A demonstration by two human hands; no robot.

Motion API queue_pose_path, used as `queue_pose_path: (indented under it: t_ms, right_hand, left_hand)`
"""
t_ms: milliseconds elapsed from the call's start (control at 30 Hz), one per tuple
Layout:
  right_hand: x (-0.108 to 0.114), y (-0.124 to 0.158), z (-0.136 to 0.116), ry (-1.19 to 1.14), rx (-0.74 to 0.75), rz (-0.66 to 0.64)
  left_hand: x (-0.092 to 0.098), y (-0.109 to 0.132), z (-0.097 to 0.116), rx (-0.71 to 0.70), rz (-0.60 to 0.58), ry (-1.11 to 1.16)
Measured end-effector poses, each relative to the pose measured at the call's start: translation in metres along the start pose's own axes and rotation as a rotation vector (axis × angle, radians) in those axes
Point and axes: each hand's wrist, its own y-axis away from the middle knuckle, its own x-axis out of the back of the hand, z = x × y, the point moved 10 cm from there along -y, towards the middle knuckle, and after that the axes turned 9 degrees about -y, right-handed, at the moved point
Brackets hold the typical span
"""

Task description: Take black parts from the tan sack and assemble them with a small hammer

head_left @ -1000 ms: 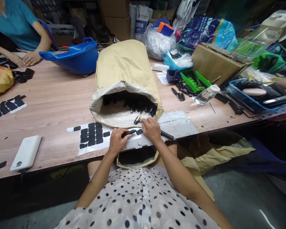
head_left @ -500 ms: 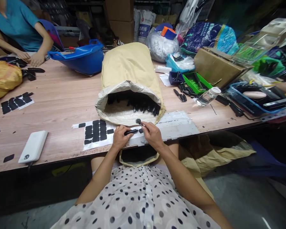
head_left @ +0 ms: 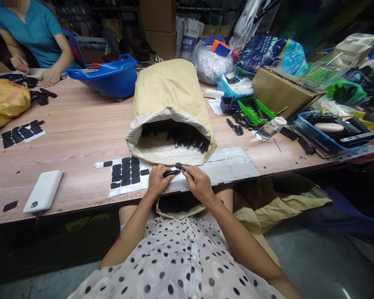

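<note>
Grip of left hand (head_left: 157,177) closed round a slim black piece (head_left: 172,173), its end pointing right; right hand (head_left: 200,182) pinched a round-headed tool (head_left: 178,165). Over the last half second the tool's head had come down beside the piece's right end, contact unclear; work judged centred there. Piece dark, narrow, faintly shiny, held at the table's (head_left: 71,141) near edge, right of black patches (head_left: 126,171), near side of open sack (head_left: 168,87).
</note>
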Motion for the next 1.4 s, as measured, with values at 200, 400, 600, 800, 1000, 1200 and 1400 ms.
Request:
queue_pose_path:
  t_ms: [200,400,600,800,1000,1200,1400]
  right_hand:
    - [-0.003,0.004,0.011,0.008,-0.033,-0.043]
    - [0.007,-0.021,0.027,0.1,-0.031,-0.002]
    - [0.0,-0.056,0.051,0.294,0.061,-0.052]
    - [-0.019,-0.053,0.058,0.417,0.146,-0.097]
    - [-0.023,-0.051,0.056,0.453,0.14,-0.082]
    - [-0.023,-0.052,0.056,0.46,0.118,-0.078]
    - [-0.025,-0.053,0.055,0.447,0.112,-0.098]
  left_hand:
    - [-0.001,0.001,-0.001,0.019,-0.002,0.009]
    - [0.0,0.002,0.0,0.017,0.005,0.0]
    - [-0.002,0.004,0.001,0.001,0.017,-0.017]
    - [-0.003,0.005,-0.001,-0.016,0.002,-0.025]
    - [0.008,0.029,0.031,-0.167,-0.04,0.099]
    - [-0.046,0.083,0.058,-0.18,-0.525,0.146]
    - [-0.11,0.096,0.002,0.139,-0.754,-0.158]
